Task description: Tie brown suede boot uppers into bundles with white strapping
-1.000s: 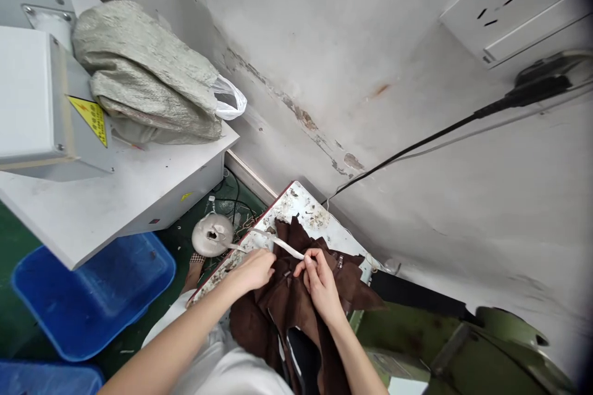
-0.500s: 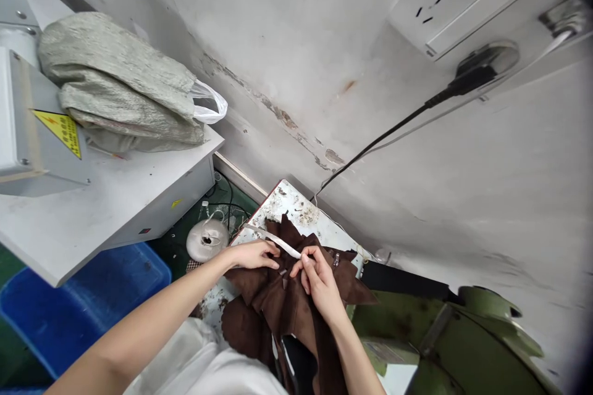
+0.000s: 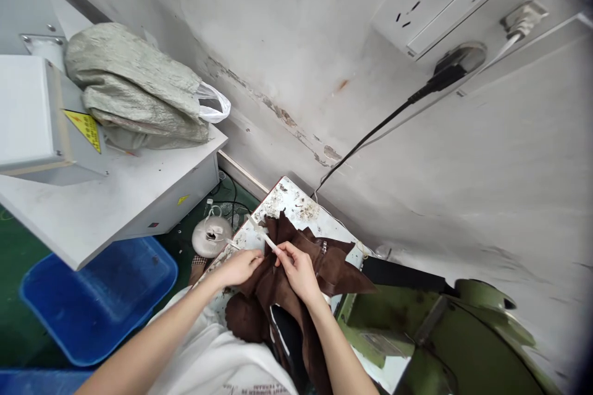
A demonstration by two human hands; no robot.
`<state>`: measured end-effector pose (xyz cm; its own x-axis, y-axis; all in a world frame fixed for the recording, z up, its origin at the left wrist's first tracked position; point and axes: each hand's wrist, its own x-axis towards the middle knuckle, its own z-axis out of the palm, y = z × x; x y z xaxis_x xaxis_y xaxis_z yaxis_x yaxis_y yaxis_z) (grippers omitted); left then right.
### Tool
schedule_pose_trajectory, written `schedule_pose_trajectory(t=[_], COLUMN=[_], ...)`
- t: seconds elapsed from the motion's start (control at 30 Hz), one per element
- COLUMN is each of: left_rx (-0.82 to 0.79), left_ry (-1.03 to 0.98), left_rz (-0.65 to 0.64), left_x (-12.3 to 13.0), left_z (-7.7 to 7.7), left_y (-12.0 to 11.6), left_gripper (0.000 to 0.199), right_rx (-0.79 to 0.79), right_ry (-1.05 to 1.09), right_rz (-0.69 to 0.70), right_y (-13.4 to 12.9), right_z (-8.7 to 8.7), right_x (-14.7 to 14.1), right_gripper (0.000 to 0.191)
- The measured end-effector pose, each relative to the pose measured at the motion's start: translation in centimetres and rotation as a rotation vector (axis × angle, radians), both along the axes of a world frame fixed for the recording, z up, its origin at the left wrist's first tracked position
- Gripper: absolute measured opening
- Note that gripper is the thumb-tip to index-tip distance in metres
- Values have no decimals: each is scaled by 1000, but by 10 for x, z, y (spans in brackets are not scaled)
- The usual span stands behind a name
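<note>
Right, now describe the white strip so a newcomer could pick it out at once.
Find the dirt-specked white tabletop against the grey wall, then the dark brown material heaped on it. At the heap's left edge, a narrow white strip slants up and left from the right hand. Unlike the crumpled brown folds, it is pale, flat and nearly straight.

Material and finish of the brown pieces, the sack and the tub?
Brown pieces: likely suede or leather, matte; soft folds, napped look.
Sack: probably woven plastic, dull; coarse, crinkled weave.
Blue tub: looks like molded plastic, semi-gloss; rounded corners, soft sheen.
</note>
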<state>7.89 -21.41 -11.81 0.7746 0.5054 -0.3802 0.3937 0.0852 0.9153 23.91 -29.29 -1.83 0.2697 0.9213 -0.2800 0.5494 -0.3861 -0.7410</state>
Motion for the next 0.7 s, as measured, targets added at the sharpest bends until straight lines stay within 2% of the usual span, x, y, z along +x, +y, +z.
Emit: schedule_pose_trajectory(t=[0.1, 0.17, 0.27, 0.37, 0.43, 0.5, 0.6, 0.7], left_rx=[-39, -102, -198, -215, -176, -125, 56, 330], left_ry=[172, 295, 370, 326, 261, 163, -13, -159], left_rz=[176, 277, 390, 465, 477, 435, 358, 317], left_x=[-18, -24, -24, -18, -18, -23, -34, -30], left_z=[-12, -26, -45, -48, -39, -23, 12, 50], left_y=[-23, -27, -14, 3, 6, 0, -13, -10], left_gripper=[18, 32, 52, 45, 38, 35, 35, 38], right_rx=[-11, -16, -32, -89, -133, -165, -182, -166], right_ry=[-34, -51, -68, -157, -249, -332, -381, -334], right_rz=[36, 62, 109, 156, 176, 168, 147, 189], right_y=[0, 1, 5, 11, 15, 17, 16, 15], right_z=[-4, -5, -6, -6, -5, -4, -4, -5], right_x=[-2, -3, -5, -8, -13, -19, -26, -26], right_gripper=[33, 33, 27, 20, 19, 19, 20, 17])
